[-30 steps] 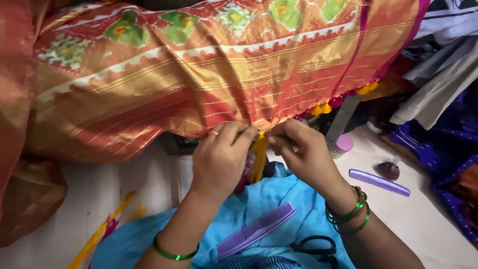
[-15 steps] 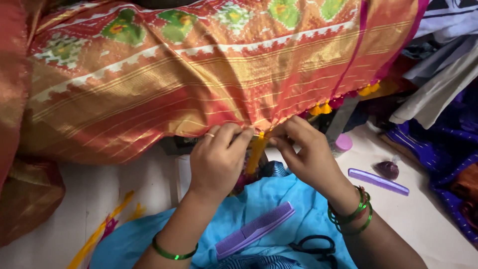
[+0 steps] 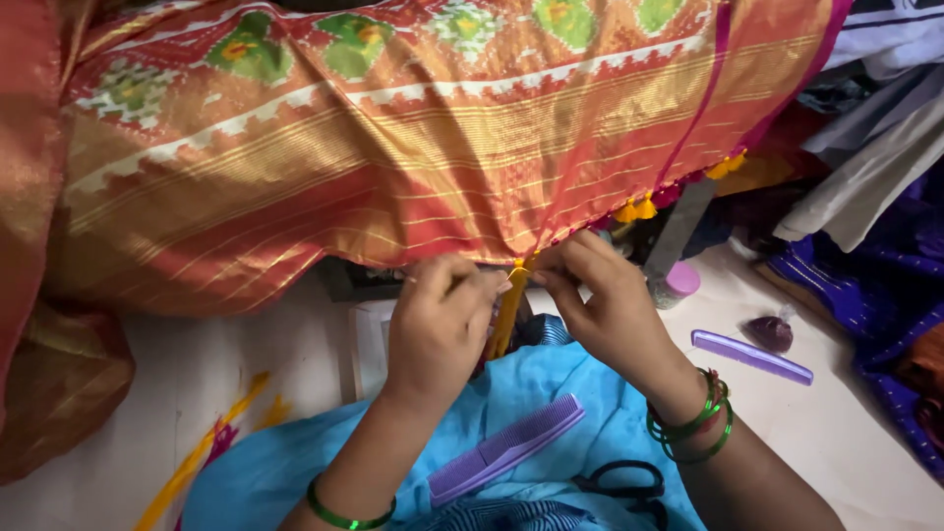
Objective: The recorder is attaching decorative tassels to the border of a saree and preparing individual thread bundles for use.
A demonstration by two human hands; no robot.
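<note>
The big orange and gold silk cloth (image 3: pixel 413 157) hangs the same as before. The left hand (image 3: pixel 438 329) and right hand (image 3: pixel 605 310) have barely moved, both still pinching the yellow thread tassel (image 3: pixel 504 320) at the cloth's bottom edge, so the knotting continues.

Both hands (image 3: pixel 521 310) pinch a yellow tassel (image 3: pixel 504 320) at the sari's (image 3: pixel 393 147) edge.

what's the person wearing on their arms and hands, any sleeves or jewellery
No sleeves show; both forearms are bare. The left hand has one thin green bangle on the forearm and what looks like a slim ring on a finger. The right hand has a stack of thin green bangles at the wrist, with a touch of red among them.
</note>
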